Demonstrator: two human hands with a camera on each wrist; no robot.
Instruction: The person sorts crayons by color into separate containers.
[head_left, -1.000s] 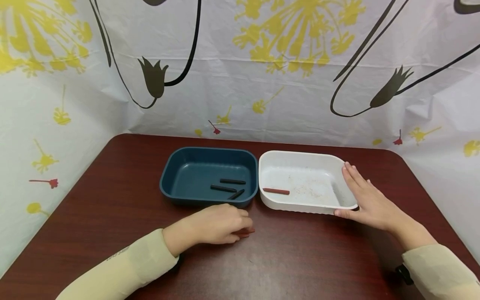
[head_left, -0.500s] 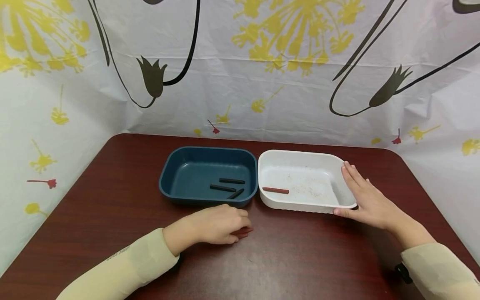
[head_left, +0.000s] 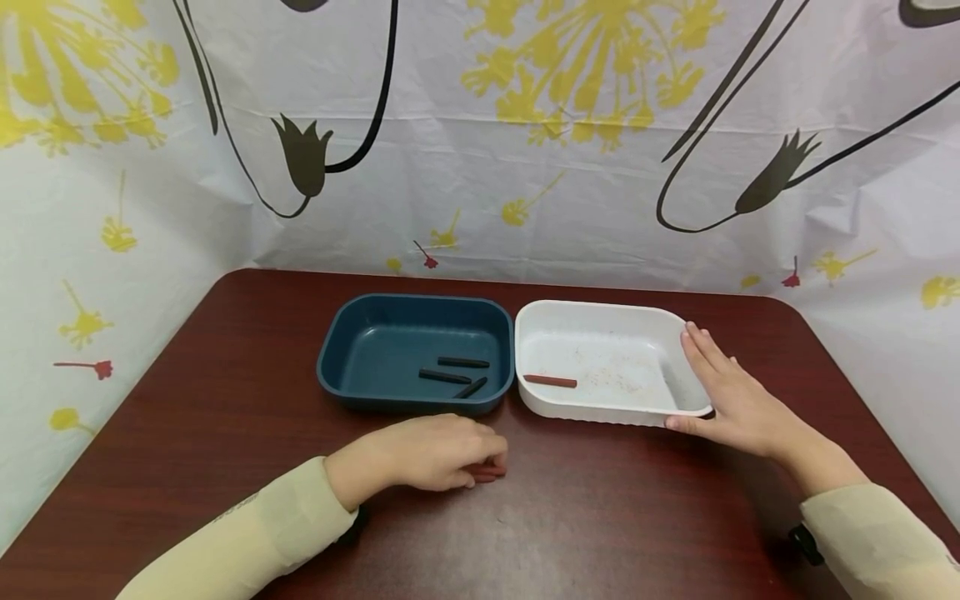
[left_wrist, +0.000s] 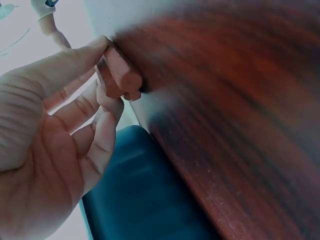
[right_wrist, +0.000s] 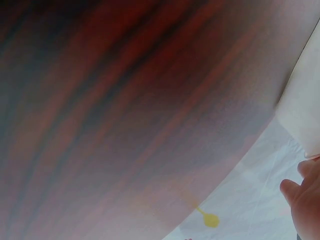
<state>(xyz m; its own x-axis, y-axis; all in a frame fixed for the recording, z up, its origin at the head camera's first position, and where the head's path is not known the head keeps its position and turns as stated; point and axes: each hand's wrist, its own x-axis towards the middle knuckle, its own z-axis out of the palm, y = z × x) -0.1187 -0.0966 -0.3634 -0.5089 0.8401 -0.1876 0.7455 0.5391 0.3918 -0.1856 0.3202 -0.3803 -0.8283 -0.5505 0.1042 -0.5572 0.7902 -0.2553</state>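
Observation:
My left hand (head_left: pixel 438 452) is low over the table in front of the blue tray (head_left: pixel 341 350). Between thumb and fingers it pinches a small bundle of reddish-brown crayons (left_wrist: pixel 120 67), whose blunt ends show in the left wrist view. In the head view the fingers cover most of the bundle. My right hand (head_left: pixel 738 404) rests against the right end of the white tray (head_left: pixel 592 414), fingers straight along its rim and thumb at the front corner. One reddish-brown crayon (head_left: pixel 550 381) lies inside the white tray at the left. Several black crayons (head_left: pixel 462 362) lie in the blue tray.
The two trays stand side by side towards the back of the dark red wooden table (head_left: pixel 600 517). A patterned white sheet (head_left: pixel 480 167) hangs behind the table and along both sides. Reddish specks dot the white tray's floor.
The crayons in my left hand have swung a little and now sit lower under the curled fingers. My right hand has stayed on the white tray.

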